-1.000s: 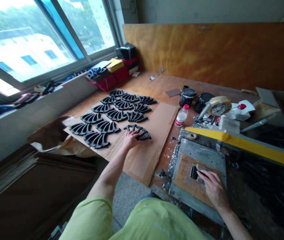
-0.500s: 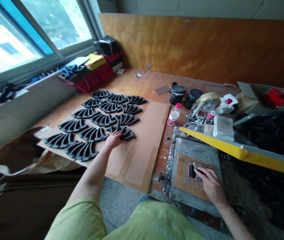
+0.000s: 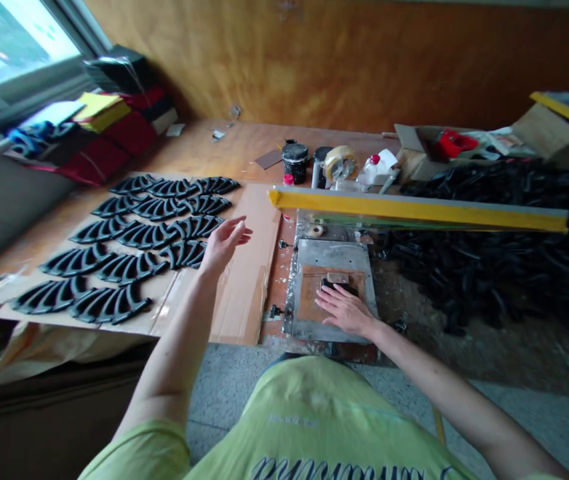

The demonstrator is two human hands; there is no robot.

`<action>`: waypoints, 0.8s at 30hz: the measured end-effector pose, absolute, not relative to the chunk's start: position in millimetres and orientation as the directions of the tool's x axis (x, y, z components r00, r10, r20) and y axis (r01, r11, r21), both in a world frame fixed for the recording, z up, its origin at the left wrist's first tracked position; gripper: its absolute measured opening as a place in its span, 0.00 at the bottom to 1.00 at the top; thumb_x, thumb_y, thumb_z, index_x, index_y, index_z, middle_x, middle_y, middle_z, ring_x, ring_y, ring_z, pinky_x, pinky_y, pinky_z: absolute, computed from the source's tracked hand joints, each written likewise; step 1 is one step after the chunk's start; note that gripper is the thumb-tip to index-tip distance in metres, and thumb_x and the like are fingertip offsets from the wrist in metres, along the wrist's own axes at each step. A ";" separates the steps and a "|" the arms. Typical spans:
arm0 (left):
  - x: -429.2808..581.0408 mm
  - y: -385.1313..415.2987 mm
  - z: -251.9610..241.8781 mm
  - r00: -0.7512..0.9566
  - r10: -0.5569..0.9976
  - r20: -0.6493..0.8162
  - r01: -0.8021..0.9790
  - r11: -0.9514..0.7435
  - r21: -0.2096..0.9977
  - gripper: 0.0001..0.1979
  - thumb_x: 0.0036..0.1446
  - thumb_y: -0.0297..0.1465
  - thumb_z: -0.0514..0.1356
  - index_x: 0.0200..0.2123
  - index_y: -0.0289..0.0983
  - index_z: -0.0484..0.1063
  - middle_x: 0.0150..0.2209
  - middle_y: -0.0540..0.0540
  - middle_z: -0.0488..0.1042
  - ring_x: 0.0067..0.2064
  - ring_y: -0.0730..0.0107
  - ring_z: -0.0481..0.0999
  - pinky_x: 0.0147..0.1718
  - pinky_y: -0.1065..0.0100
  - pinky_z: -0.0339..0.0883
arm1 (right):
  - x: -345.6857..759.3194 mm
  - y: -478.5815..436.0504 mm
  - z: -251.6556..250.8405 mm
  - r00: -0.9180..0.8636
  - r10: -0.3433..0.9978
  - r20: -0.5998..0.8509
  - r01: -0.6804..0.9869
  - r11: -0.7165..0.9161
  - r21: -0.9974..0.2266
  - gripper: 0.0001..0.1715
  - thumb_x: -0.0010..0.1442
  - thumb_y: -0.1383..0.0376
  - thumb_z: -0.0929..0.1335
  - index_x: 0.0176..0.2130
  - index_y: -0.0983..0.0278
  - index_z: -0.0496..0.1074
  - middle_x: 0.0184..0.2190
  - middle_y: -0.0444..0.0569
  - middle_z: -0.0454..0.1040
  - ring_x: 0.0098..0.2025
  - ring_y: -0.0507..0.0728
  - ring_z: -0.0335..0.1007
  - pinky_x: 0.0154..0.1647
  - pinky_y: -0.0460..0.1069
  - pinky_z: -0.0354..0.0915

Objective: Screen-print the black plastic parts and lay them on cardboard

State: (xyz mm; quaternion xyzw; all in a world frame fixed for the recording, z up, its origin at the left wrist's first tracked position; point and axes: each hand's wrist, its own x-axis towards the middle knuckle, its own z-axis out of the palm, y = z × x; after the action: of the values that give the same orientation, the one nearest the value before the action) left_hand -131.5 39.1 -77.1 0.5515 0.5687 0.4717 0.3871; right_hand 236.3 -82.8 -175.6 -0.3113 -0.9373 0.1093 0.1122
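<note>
My left hand (image 3: 227, 245) hovers in the air by the right edge of the black fan-shaped sets of pieces (image 3: 137, 230), fingers loosely spread and holding nothing. Those sets lie in rows on a flat cardboard sheet (image 3: 244, 287). My right hand (image 3: 345, 311) lies flat with fingers stretched over a brown board (image 3: 309, 310) fixed on a grey metal plate (image 3: 334, 250). Its fingertips touch a small black piece (image 3: 331, 284), partly hidden under the hand. Just beyond the plate, a yellow-edged frame (image 3: 414, 212) stands tilted up.
A large heap of black pieces (image 3: 489, 253) spreads to the right. Behind the frame stand a black-stained tub (image 3: 295, 162), a tape roll (image 3: 341, 163) and an open carton (image 3: 414, 147). Red and black bundles (image 3: 119, 137) sit by the window. Black knobs (image 3: 275, 311) edge the plate.
My left hand has lifted away from the fan-shaped sets. My right hand has gone from pinching the black piece to lying flat over it. The view has swung right.
</note>
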 end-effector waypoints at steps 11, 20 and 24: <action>-13.8 -42.7 -19.4 -0.043 0.999 -0.020 -0.120 0.014 0.993 0.30 0.60 0.57 0.52 0.38 0.35 0.76 0.24 0.49 0.73 0.22 0.75 0.71 0.20 0.73 0.63 | 355.8 -33.4 -123.0 0.012 0.979 0.206 0.743 0.129 -0.657 0.23 0.69 0.57 0.60 0.47 0.68 0.78 0.43 0.54 0.80 0.46 0.61 0.76 0.52 0.57 0.69; -21.7 -99.9 -162.4 0.050 0.924 -0.379 0.006 0.379 0.925 0.46 0.49 0.49 0.67 0.67 0.38 0.59 0.28 0.51 0.76 0.27 0.71 0.73 0.24 0.73 0.63 | 264.0 -1.7 -77.8 -0.327 0.882 0.340 0.820 0.444 -0.361 0.34 0.59 0.61 0.73 0.61 0.67 0.66 0.59 0.60 0.65 0.60 0.66 0.63 0.61 0.62 0.62; -20.2 -96.8 -192.5 0.006 0.938 -0.346 0.050 0.345 0.937 0.41 0.51 0.49 0.65 0.65 0.36 0.63 0.27 0.52 0.74 0.27 0.72 0.73 0.25 0.73 0.63 | 229.8 -7.7 -81.6 -0.412 0.909 0.063 0.884 0.415 -0.217 0.15 0.60 0.65 0.72 0.47 0.67 0.73 0.44 0.56 0.75 0.49 0.63 0.70 0.49 0.55 0.67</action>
State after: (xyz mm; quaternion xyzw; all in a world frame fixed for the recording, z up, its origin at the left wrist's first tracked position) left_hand -20.2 -96.8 -192.5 0.4201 0.5884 0.3887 0.5712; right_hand 229.8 -7.7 -81.6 -0.5356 -0.8367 0.0751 0.0855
